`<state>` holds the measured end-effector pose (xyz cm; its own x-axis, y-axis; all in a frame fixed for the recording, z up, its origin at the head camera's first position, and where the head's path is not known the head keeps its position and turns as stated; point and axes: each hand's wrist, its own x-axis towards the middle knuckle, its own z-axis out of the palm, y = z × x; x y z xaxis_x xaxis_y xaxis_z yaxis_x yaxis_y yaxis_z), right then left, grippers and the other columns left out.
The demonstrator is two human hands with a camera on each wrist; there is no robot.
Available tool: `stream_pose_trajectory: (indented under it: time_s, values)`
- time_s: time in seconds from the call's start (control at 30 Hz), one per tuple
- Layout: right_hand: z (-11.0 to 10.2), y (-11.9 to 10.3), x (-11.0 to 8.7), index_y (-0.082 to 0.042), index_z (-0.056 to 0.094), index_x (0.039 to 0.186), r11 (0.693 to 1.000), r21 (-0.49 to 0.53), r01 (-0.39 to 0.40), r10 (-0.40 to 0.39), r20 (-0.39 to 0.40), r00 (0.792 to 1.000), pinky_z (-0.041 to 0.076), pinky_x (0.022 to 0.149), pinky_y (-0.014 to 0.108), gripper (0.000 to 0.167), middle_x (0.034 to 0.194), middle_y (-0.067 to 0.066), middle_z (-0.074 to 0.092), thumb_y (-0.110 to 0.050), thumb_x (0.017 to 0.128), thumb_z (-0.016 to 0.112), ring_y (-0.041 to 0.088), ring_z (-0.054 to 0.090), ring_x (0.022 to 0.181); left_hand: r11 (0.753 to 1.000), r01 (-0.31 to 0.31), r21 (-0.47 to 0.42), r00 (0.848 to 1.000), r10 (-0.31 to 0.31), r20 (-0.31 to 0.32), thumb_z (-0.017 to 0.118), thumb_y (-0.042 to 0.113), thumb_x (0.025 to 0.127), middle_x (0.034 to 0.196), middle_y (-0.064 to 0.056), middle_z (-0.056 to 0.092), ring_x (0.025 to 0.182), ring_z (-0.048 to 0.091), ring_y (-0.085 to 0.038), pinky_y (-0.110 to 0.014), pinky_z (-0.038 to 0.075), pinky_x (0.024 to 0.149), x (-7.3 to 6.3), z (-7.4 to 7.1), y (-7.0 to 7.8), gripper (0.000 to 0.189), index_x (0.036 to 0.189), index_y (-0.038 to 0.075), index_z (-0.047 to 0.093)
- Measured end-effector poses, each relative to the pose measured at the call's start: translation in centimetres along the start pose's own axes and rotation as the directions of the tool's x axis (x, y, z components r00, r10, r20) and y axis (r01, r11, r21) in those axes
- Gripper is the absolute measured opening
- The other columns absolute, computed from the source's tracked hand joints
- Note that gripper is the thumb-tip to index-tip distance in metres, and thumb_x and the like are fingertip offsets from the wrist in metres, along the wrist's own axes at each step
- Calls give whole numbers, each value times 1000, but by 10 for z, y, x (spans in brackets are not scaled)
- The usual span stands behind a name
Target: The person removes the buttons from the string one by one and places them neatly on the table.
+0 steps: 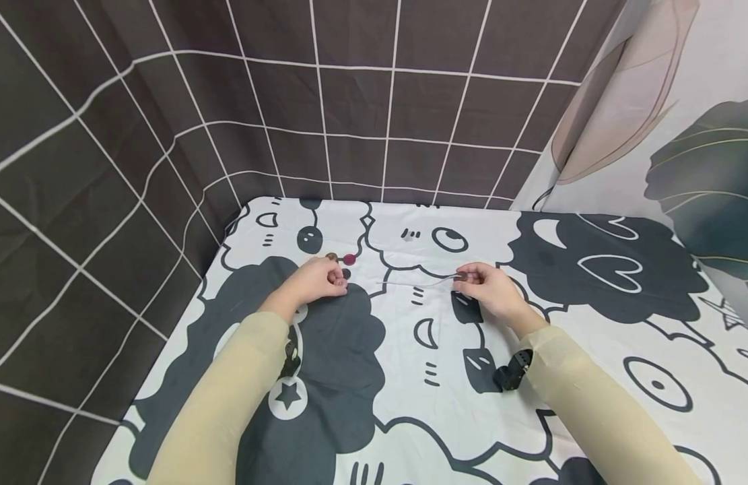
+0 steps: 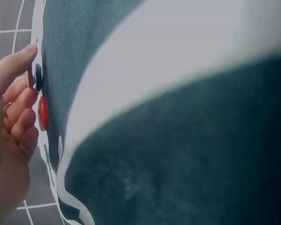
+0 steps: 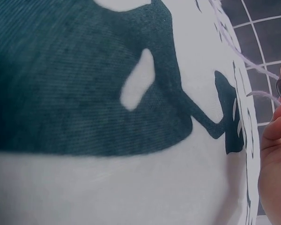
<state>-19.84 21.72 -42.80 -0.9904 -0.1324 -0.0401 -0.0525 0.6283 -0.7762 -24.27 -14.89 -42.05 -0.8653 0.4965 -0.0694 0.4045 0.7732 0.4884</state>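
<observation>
My left hand [image 1: 313, 279] pinches a thin reddish-brown button [image 2: 30, 77] edge-on between thumb and fingers, mostly hidden in the head view. Just beyond that hand lie a red button [image 1: 349, 259], a brown button [image 1: 331, 256] and a dark button [image 1: 346, 273] on the cloth. Off to the right, my right hand [image 1: 485, 286] holds a dark brown button [image 1: 461, 276] at its fingertips. A pale lilac string [image 3: 246, 60] runs to this button, and a short end of string sticks out beside it. The string's long part trails leftward in the head view.
A white cloth [image 1: 404, 397] with dark cartoon prints covers the table. Dark grid-patterned curtain [image 1: 355, 101] stands behind and at the left. Leaf-printed fabric [image 1: 701, 155] hangs at the right. A black wrist camera [image 1: 513, 370] sits at the right wrist.
</observation>
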Motion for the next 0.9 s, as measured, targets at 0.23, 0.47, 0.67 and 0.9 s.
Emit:
stream_pose_trajectory:
  time_s: [0.23,0.47,0.67,0.9]
  values:
    - [0,-1,0,-4,61,114,1000,10,-15,15,8,1000,42,70,26,41,89,4,57,-31,84,70,19,51,81,999,-4,54,1000,3,16,73,26,79,75,2,57,75,50,-17,-32,42,72,0,0,0,17,78,13,64]
    - [0,-1,0,-5,61,114,1000,-6,-15,15,1,1000,41,71,28,43,89,4,56,-34,84,70,20,51,80,998,15,64,1000,-17,18,72,26,80,79,0,55,81,48,-19,-33,42,77,-1,1,0,19,84,12,59]
    - [0,-1,0,-5,61,114,1000,2,-4,4,-4,1000,42,70,26,41,89,4,56,-32,84,70,19,51,81,999,10,52,1000,-11,22,71,25,80,80,-1,54,84,48,-21,-36,41,82,-2,-1,3,23,90,9,59]
    - [0,-3,-1,-4,61,114,1000,18,-5,5,0,1000,42,68,24,40,89,4,56,-29,84,70,20,51,81,1000,6,-13,1000,-6,-24,75,27,77,84,-3,56,83,52,-20,-36,43,82,0,-3,4,34,98,6,60]
